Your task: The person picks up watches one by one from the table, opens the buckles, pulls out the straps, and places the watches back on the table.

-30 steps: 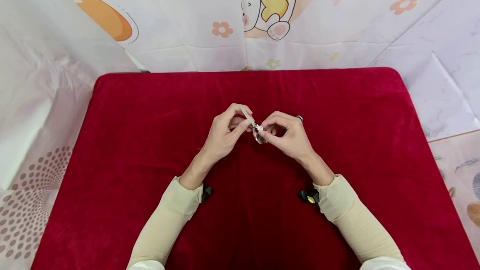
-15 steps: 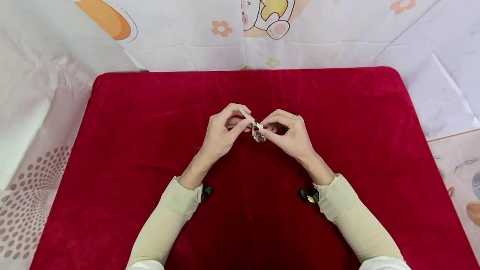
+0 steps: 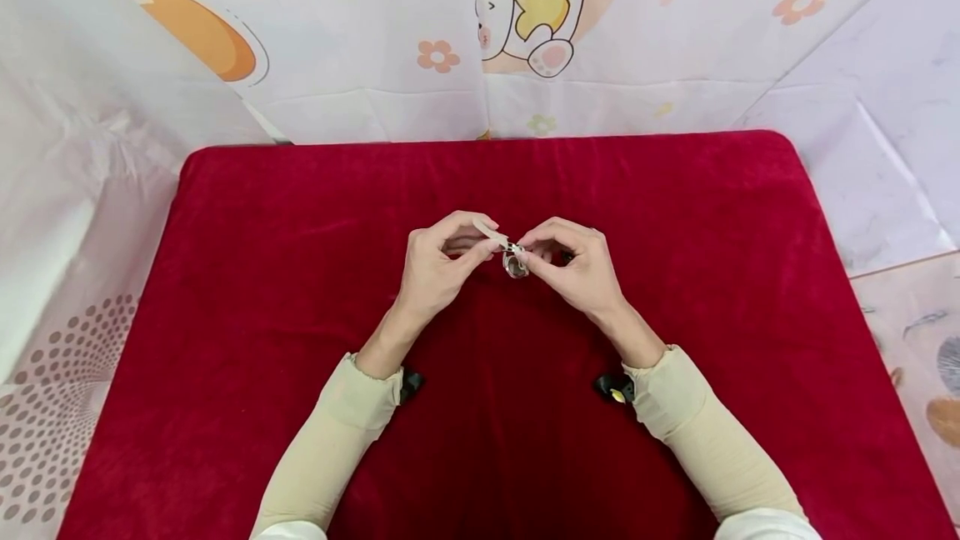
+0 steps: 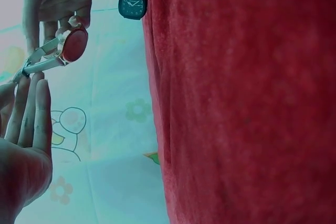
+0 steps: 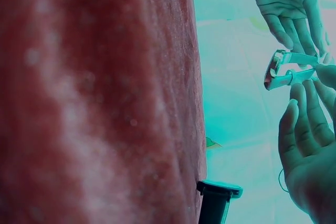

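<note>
Between both hands a wristwatch with a pale strap [image 3: 515, 265] hangs over the red table, its round case lowest in the head view. My left hand [image 3: 435, 265] pinches one end of the strap between thumb and fingers, and the tip sticks up past the fingertips. Opposite, my right hand [image 3: 572, 261] pinches the strap near its buckle. The left wrist view shows the watch case [image 4: 74, 44] facing out, with the strap looped back from it. In the right wrist view the strap [image 5: 299, 59] stretches between the fingertips of both hands.
A second watch, square and black [image 4: 132, 3], stands upright on the table beyond my right hand, which mostly hides it in the head view. A red velvet cloth [image 3: 315, 215] covers the table. Printed curtains [image 3: 345, 32] hang behind its far edge.
Both hands shift slightly left in the head view, the wristwatch still between them. The strap tip in my left hand tilts flatter. The black watch slips behind my right hand.
</note>
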`<act>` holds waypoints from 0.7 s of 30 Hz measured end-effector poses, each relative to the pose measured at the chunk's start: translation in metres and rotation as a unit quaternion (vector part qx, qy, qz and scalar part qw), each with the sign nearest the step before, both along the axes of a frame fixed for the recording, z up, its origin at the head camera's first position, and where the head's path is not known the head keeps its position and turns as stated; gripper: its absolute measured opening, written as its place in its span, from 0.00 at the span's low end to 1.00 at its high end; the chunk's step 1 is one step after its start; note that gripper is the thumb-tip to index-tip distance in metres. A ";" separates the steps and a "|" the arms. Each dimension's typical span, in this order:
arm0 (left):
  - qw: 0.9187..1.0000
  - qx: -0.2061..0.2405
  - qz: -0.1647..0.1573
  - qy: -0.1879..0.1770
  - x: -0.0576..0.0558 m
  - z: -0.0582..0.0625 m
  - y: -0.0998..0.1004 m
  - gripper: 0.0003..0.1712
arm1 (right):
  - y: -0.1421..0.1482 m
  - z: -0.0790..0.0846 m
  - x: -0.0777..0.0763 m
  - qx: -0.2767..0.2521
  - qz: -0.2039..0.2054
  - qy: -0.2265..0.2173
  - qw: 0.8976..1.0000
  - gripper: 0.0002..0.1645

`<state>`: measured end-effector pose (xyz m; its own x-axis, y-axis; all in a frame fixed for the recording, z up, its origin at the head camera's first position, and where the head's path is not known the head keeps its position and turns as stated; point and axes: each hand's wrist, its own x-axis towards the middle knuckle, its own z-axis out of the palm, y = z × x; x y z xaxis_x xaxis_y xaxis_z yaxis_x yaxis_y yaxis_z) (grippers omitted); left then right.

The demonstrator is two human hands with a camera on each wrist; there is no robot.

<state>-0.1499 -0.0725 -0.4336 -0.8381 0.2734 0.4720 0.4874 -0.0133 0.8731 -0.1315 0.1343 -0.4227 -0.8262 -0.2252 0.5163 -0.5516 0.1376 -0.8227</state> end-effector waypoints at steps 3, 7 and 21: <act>1.000 0.005 0.000 0.001 0.000 0.000 0.000 0.14 | 0.001 -0.007 -0.002 -0.003 -0.002 0.003 1.000 0.10; 1.000 0.005 0.005 -0.005 0.001 0.000 0.001 0.15 | 0.004 -0.021 -0.007 -0.008 -0.003 0.002 1.000 0.11; 1.000 0.010 0.008 -0.027 0.011 0.026 0.004 0.11 | 0.000 -0.014 -0.005 -0.024 -0.013 0.004 1.000 0.11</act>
<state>-0.1389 -0.0689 -0.4076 -0.8668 0.2503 0.4313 0.4400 -0.0230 0.8977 -0.1365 0.1338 -0.4369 -0.8270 -0.1797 0.5328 -0.5553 0.1127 -0.8240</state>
